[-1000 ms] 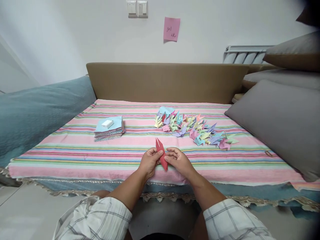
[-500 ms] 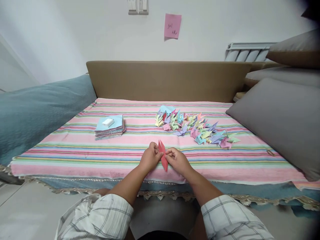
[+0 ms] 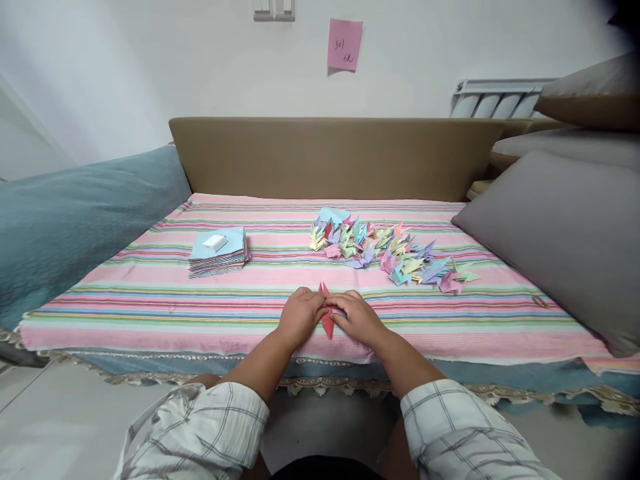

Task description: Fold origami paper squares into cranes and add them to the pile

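A narrow red folded paper (image 3: 327, 325), pointed at the near end and split into two tips at the far end, lies between my hands near the front of the striped cloth. My left hand (image 3: 300, 315) is closed on its left side, thumb and fingers at the middle. From the right, my right hand (image 3: 356, 317) grips it too, with fingers laid across the paper's upper part and the thumb lower down. The fingers of both hands cover the paper's middle.
Several folded paper cranes (image 3: 390, 253) lie beyond my hands to the right. A stack of square paper (image 3: 217, 263) with a small white block (image 3: 215, 243) on top sits at left. Grey cushions (image 3: 550, 233) stand at right, and a backrest (image 3: 320, 160) runs behind.
My right hand's fingers have moved over the red paper's upper part, closer to my left hand. The paper sits flatter, and the two tips stand less far above my fingers.
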`<state>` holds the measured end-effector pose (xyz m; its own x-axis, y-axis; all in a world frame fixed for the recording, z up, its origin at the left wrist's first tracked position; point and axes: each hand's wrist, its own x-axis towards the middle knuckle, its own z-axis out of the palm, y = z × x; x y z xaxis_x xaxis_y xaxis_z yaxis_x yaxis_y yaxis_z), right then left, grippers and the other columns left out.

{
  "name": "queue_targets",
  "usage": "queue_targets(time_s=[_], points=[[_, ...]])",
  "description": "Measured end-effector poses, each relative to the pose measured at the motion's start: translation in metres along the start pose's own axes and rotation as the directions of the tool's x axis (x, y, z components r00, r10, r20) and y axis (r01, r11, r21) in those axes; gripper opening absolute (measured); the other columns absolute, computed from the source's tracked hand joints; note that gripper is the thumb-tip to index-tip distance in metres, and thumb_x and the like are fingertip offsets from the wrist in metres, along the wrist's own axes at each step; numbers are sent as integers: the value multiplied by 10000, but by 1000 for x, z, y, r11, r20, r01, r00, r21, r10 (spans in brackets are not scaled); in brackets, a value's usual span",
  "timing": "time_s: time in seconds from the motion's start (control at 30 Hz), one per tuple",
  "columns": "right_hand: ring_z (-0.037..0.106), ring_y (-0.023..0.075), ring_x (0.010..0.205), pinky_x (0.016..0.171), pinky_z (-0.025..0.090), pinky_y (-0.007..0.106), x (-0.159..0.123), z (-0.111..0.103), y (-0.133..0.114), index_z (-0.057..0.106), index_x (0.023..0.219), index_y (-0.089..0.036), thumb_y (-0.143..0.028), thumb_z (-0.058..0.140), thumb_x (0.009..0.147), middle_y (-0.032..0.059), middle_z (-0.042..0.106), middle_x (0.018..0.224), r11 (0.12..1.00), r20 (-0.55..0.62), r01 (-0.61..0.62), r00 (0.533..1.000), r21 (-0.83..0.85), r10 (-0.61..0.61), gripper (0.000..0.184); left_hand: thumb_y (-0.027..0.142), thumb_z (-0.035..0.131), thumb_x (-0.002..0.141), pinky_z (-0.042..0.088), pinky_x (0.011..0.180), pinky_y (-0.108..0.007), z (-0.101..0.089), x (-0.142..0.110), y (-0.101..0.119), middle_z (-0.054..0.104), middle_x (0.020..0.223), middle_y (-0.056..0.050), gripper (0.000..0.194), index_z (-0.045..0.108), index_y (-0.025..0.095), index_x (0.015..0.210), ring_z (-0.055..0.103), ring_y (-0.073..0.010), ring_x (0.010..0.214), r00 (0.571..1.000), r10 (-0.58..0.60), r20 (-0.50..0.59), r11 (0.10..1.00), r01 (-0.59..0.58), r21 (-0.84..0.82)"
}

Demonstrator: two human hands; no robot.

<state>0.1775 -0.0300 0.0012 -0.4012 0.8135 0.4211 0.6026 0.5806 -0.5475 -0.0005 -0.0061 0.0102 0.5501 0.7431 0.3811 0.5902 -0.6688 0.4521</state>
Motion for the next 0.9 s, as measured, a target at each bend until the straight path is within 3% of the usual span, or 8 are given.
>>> queue_targets(time_s=[0.1, 0.27, 0.4, 0.57, 0.9], points=[[531, 204, 1001, 880, 393, 376, 0, -1, 3, 601, 1089, -227, -108, 526, 771, 50, 635, 1104, 1000, 33, 8, 999, 2, -8, 347, 152, 528, 762, 363, 817, -354, -6, -2, -2, 648, 827, -71, 168, 634, 205, 881, 527, -224, 838, 999, -12, 53, 1000, 12, 7], [542, 205, 991, 878, 407, 372, 0, -2, 5, 609, 1084, -233, -66, 509, 726, 38, 642, 1098, 1000, 46, -7, 999, 14, 7, 408, 144, 597, 638, 372, 858, -351, -16, -5, -6, 644, 1013, -63, 416, 601, 219, 1048, 541, -241, 944, 992, 0, 130, 1000, 4, -27], [556, 203, 974, 876, 415, 368, 0, -2, 8, 626, 1058, -236, -90, 525, 722, 33, 646, 1098, 999, 41, -17, 999, 28, 15, 380, 235, 637, 650, 368, 876, -357, -18, -4, -7, 655, 1026, -54, 389, 621, 234, 1039, 552, -242, 960, 989, -30, 146, 995, 42, -85], [556, 211, 987, 876, 417, 366, 0, -2, 9, 633, 1052, -239, -138, 546, 739, 31, 650, 1093, 999, 50, -32, 998, 33, 30, 341, 210, 646, 634, 366, 881, -353, -19, -3, -6, 667, 1030, -45, 405, 644, 252, 1037, 560, -244, 961, 989, -34, 144, 985, 57, -160], [566, 190, 945, 864, 405, 348, 2, 1, 9, 628, 1030, -232, -111, 511, 772, 19, 657, 1079, 999, 25, -11, 1000, 34, 10, 308, 197, 559, 707, 374, 862, -344, -15, -2, -3, 690, 956, -52, 321, 662, 250, 1007, 585, -231, 908, 992, 28, 119, 997, -20, -71]])
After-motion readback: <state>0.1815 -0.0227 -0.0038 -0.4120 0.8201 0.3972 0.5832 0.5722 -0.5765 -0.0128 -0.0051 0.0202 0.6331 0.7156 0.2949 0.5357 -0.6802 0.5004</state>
